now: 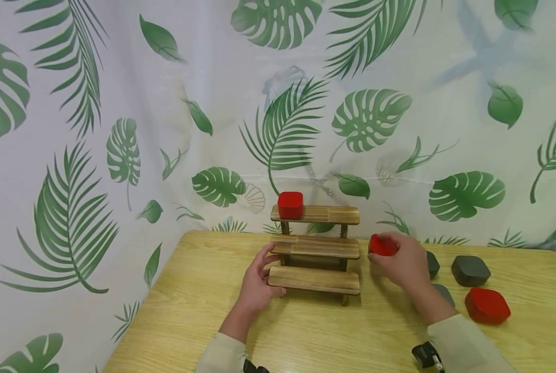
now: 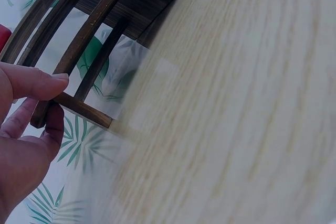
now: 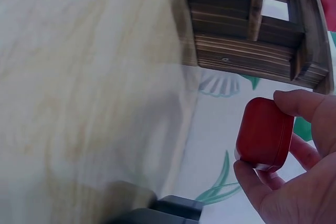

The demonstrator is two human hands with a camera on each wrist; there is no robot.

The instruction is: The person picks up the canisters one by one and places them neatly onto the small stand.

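Note:
A three-tier wooden stand stands on the table near the patterned backdrop. One red box sits at the left end of its top tier. My left hand holds the left end of the lower tier; in the left wrist view the thumb lies on one side of the slat and fingers on the other. To the right of the stand, my right hand grips a small red box between thumb and fingers. The right wrist view shows this box apart from the stand.
On the right of the table lie a dark grey box and a larger red box. Two more grey boxes are partly hidden behind my right hand and forearm. A leaf-print cloth hangs behind and to the left.

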